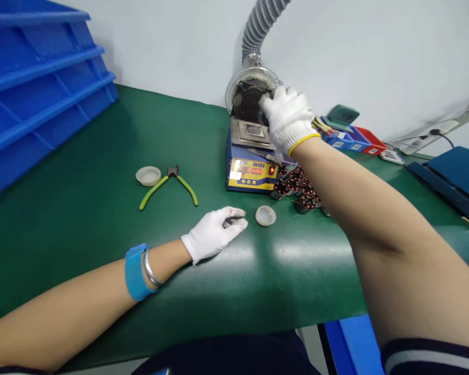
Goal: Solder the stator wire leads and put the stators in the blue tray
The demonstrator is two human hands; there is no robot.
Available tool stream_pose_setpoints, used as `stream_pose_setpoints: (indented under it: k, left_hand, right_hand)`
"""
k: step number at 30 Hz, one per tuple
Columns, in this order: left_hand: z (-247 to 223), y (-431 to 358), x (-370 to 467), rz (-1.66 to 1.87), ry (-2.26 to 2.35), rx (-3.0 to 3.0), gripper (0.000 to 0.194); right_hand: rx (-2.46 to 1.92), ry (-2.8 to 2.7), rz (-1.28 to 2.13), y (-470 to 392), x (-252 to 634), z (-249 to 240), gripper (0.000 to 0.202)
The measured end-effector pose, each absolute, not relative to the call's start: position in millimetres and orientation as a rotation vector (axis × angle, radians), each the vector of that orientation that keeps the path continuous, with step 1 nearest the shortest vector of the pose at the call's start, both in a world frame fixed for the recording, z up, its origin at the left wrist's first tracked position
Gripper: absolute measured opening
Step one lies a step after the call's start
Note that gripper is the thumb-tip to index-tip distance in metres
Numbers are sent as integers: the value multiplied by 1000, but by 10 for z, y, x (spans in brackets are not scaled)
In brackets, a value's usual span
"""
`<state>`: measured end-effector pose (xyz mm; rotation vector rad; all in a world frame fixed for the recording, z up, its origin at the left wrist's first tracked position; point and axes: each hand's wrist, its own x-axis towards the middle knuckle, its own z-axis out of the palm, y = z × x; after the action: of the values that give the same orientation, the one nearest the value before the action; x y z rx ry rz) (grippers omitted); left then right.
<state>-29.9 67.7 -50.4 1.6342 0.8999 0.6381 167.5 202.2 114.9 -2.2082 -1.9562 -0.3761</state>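
My left hand [214, 233], in a white glove, rests on the green table [172, 312] with its fingers bent near a small round white dish [266, 215]. Nothing can be made out between its fingertips. Above the solder pot [252, 161], which has a yellow front panel and lit red digits, my right hand [288, 114] is raised in a white glove with a yellow cuff. Its fingers are wrapped round something dark, mostly hidden by the glove. Copper-wound coils [297, 185] stand to the right of the pot, partly behind my right forearm.
Green-handled cutters [173, 172] lie beside another white dish [148, 176]. Blue bins [35, 78] are stacked at the left. Behind the pot are a fan [248, 104] and a grey hose [261, 26]. Blue and red trays [369, 140] stand at the back right.
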Motion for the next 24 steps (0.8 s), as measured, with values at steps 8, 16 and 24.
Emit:
stream_pose_setpoints:
  k: [8, 16, 24]
  left_hand:
    - [-498, 730, -292, 617, 899, 1645, 55]
    - [-506, 734, -288, 612, 890, 1690, 50]
    - [-506, 732, -307, 632, 881, 1731, 49]
  right_hand:
    - [-2298, -1952, -480, 2118, 1683, 1164, 42]
    - [-2114, -1760, -70, 2198, 1897, 1216, 52]
    - [-1900, -1666, 108, 2164, 1972, 1182, 45]
